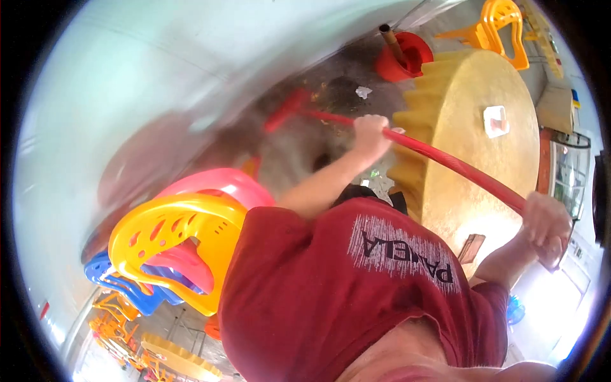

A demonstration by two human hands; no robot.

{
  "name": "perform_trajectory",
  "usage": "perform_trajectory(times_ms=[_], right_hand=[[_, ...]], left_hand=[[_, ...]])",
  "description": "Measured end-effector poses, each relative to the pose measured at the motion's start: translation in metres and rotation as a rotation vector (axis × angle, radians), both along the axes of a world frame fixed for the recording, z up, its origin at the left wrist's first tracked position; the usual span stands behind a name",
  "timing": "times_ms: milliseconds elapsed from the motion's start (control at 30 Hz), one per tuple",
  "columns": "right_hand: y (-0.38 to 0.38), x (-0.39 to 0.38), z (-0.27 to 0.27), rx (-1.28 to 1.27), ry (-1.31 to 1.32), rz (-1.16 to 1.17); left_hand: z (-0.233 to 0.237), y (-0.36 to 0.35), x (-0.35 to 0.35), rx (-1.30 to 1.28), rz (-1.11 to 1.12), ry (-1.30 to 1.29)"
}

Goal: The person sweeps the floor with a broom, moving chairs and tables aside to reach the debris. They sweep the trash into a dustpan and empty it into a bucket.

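A long red-handled broom point(455, 162) runs across the view, its red head point(286, 111) blurred near the floor by the pale wall. Fingers of my left hand point(372, 137) wrap round the lower part of the pole. My right hand point(547, 229) is closed on its upper end, somewhat blurred. The floor point(280, 156) around the head is dark and holds a crumpled white scrap point(363, 92) and small litter. Just to the right of my left hand hangs the scalloped edge of a gold tablecloth point(439, 95).
The cloth covers a round table with a white holder point(496, 121) on top. Behind it stands a red bucket point(417, 54) containing a brown stick. Yellow point(216, 235), pink and blue plastic chairs crowd my left side. Another yellow chair point(503, 28) is at the far right.
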State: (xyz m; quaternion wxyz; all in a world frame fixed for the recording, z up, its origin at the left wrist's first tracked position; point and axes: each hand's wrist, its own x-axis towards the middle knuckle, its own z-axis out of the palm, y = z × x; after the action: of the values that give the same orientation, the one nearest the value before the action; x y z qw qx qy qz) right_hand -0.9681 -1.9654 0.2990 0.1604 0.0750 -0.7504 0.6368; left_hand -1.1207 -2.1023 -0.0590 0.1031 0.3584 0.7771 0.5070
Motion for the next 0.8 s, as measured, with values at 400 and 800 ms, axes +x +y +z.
perform_trajectory(times_ms=[400, 800], right_hand=[[-0.085, -0.056, -0.084, 0.21, -0.028, -0.38], [-0.07, -0.01, -0.017, 0.087, 0.067, -0.416]], left_hand=[[-0.066, 0.094, -0.062, 0.098, -0.352, 0.084], [0.002, 0.05, -0.001, 0.093, -0.323, 0.046]])
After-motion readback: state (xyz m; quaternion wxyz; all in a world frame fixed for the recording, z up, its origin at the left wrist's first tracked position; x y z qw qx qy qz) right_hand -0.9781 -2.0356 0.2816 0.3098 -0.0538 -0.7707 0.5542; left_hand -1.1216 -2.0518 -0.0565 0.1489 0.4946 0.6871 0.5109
